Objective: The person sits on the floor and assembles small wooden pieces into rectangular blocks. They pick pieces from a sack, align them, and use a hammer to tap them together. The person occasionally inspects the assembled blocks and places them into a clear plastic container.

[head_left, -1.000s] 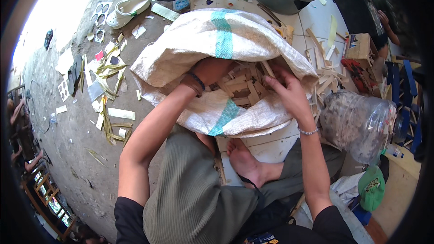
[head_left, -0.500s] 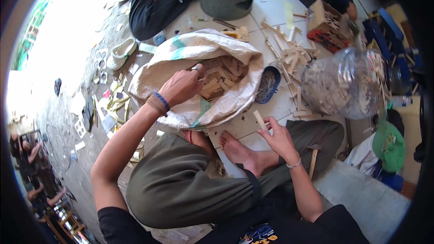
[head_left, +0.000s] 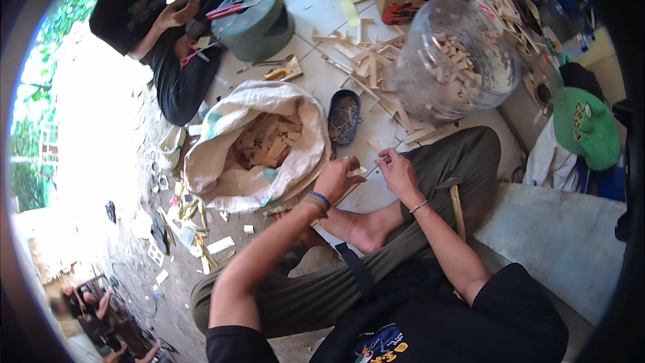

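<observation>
The bare left hand (head_left: 338,179), fingers curled, is just beside the bare right hand (head_left: 399,173), its thumb and fingertips pinched; both bare forearms (head_left: 447,245) angle inward.

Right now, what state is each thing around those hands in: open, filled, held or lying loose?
White sack: mouth open, partly filled with wood pieces.
Blue tray: open, holding nail-like bits.
Clear container: wood pieces inside.
Cardboard box: open-topped, wood pieces inside.
Hammer: lying on the right leg, unheld.
Wood strip: pinched in the right hand.
Left hand: fingers bent, grip unclear.
</observation>
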A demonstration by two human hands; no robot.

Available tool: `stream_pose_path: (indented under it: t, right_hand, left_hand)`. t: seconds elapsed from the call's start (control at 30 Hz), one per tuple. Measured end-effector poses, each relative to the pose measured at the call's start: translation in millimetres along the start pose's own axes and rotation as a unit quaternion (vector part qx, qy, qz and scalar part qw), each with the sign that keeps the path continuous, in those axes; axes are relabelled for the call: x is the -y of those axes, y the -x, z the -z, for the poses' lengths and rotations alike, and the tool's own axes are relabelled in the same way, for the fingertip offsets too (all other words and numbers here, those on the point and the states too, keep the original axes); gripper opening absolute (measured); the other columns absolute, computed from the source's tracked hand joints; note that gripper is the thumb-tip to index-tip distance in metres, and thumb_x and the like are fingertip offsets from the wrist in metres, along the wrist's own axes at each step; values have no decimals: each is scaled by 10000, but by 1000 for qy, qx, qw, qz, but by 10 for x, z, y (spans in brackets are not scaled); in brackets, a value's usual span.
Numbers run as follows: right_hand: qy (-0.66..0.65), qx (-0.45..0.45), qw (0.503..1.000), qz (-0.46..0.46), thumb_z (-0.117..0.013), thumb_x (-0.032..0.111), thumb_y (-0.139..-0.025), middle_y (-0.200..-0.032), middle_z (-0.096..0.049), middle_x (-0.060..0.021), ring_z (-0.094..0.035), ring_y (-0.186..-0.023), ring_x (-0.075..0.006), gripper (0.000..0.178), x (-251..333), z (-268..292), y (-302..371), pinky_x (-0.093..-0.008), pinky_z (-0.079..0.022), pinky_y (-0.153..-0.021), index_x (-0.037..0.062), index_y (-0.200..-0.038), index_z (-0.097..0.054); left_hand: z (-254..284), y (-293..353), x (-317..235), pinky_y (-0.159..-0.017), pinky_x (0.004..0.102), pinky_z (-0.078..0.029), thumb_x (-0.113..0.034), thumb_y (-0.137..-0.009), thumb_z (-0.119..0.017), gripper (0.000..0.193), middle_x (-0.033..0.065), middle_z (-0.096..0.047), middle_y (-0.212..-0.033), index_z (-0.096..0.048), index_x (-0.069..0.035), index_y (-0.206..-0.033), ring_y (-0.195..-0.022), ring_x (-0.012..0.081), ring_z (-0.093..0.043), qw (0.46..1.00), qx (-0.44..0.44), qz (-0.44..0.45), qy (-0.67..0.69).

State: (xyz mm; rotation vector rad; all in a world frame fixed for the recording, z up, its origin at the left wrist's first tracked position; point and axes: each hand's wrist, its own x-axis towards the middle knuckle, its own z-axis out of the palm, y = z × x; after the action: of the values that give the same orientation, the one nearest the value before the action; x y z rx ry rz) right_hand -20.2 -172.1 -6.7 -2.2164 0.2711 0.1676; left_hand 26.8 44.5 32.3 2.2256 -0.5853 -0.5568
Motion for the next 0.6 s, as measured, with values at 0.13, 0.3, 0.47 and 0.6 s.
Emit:
stream_pose_path:
  t: [0.13,0.3,0.47,0.6]
  right_hand:
    - [35,26,999,-19,-743,205,-929,-902,-742,-157,-723,-882,-349,220,-214,-93,190,-441,-554,-785,38,-1052,-672]
    - [24,50,998,7,-753,195,-913,-931,-739,-175,-718,-896,-365,225,-342,-176,161,-459,-555,-793,23,-1033,-671]
    - [22,37,999,11,-766,205,-898,-935,-739,-167,-713,-906,-367,234,-337,-210,192,-463,-553,-790,25,-1009,-666]
    - [47,51,998,-2,-772,301,-895,-901,-747,-158,-725,-892,-352,278,-290,-217,214,-452,-559,-774,47,-980,-701]
  left_hand:
    - [-543,-61,96,-861,472,-554,-295,-867,-810,342,147,-738,-1053,-688,-69,-1093,-1010,387,-691,994,-102,39,-25]
    - [-763,51,45,-922,487,-536,-298,-877,-800,335,144,-697,-1138,-694,-77,-1106,-1065,396,-663,985,-97,131,-60]
    - [-777,169,131,-916,457,-532,-284,-908,-784,335,180,-673,-1160,-692,-56,-1136,-1070,377,-657,984,-156,46,-68]
    - [-799,161,217,-863,414,-546,-246,-938,-769,297,181,-696,-1090,-699,-32,-1132,-982,335,-689,982,-162,95,14]
